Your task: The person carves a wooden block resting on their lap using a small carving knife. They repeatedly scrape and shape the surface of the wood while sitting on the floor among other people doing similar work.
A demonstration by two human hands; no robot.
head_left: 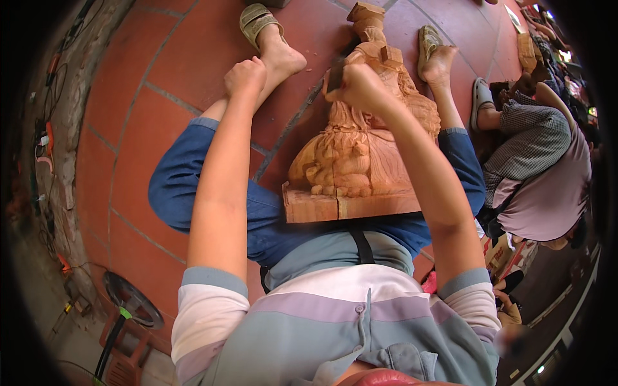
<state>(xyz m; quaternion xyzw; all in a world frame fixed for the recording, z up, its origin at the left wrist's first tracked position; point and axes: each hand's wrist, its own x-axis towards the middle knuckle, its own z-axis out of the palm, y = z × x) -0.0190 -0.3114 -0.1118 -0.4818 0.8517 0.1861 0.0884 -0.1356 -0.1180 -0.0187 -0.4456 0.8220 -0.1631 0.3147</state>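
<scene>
A carved wooden figure [360, 141] lies on its back between my legs, its flat base [360, 207] against my lap and its narrower top pointing away from me. Over its upper part is my right hand [364, 89], closed around a dark flat piece [335, 78]. That piece is blurred and partly covered by my fingers, so its kind does not show. My left hand [246, 78] is curled closed beside my left ankle, apart from the carving. Whatever its fingers may hold is hidden.
Red floor tiles [154, 135] surround me, and my feet wear sandals [260, 23]. Close on the right sits another person in checked trousers [528, 132]. Cables [48, 138] run along the left wall; a fan-like round black object [133, 300] stands lower left.
</scene>
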